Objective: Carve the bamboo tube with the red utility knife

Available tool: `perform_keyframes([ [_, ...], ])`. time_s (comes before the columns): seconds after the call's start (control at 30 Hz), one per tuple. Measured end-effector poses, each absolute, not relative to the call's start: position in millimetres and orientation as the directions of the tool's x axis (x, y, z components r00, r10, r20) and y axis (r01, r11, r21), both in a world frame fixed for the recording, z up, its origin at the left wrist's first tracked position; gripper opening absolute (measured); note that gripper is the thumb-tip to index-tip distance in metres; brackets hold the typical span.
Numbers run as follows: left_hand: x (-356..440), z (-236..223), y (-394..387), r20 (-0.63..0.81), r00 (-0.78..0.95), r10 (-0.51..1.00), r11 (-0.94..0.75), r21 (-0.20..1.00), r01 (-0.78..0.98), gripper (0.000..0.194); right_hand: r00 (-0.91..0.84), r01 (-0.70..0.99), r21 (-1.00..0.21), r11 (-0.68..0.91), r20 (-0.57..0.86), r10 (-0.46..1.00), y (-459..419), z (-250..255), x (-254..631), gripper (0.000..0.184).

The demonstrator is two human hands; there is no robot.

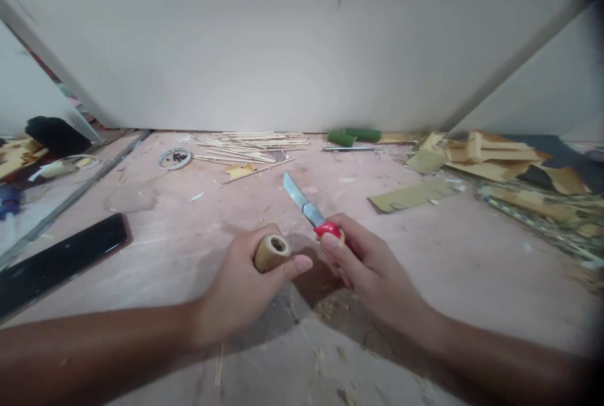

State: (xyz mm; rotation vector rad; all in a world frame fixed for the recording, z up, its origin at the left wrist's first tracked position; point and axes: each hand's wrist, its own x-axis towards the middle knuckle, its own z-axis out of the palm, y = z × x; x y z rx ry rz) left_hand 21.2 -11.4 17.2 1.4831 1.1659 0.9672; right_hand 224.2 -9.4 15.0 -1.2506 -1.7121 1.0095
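Note:
My left hand (250, 280) is closed around a short bamboo tube (271, 255), its hollow end tipped up toward me. In my right hand (363, 261) is a knife (304, 201) with a red handle, the blade pointing up and to the left. Blade and tube are apart. Most of the handle is hidden in my fingers. Below the hands, pale shavings (333, 308) lie scattered on the tabletop (189, 255).
Thin sticks (250, 146) lie at the back beside a round lid (174, 158) holding dark bits. Green bamboo pieces (353, 136) rest against the white panel (283, 47). Sandpaper (410, 196) and a heap of scraps (495, 154) are right. A phone (66, 261) lies left.

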Motion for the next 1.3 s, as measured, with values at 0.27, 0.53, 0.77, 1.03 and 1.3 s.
perform_keyframes([
  [0.27,9.2,10.3,-9.2,-0.084,0.377,0.922,0.110,0.993,-0.047,0.025,-0.425,0.407,-0.849,0.337,0.150,0.893,-2.1,17.4,242.8,0.020],
  [0.53,9.6,13.7,-13.6,-0.043,0.431,0.901,0.017,0.998,0.064,0.034,-0.566,0.496,-0.735,0.462,0.130,0.814,-7.9,21.9,238.3,0.026],
  [0.77,11.1,13.0,-11.0,-0.078,0.381,0.921,0.051,0.995,0.081,0.031,-0.568,0.474,-0.771,0.426,0.101,0.816,-8.7,19.3,238.4,0.026],
  [1.03,12.4,13.5,-7.6,-0.122,0.281,0.952,0.101,0.991,0.088,0.040,-0.522,0.532,-0.743,0.406,0.090,0.848,-9.7,18.1,234.6,0.030],
  [1.3,16.1,10.6,-12.1,-0.186,0.152,0.971,0.187,0.982,0.009,0.043,-0.443,0.533,-0.778,0.332,0.078,0.893,-15.9,16.9,227.8,0.025],
])
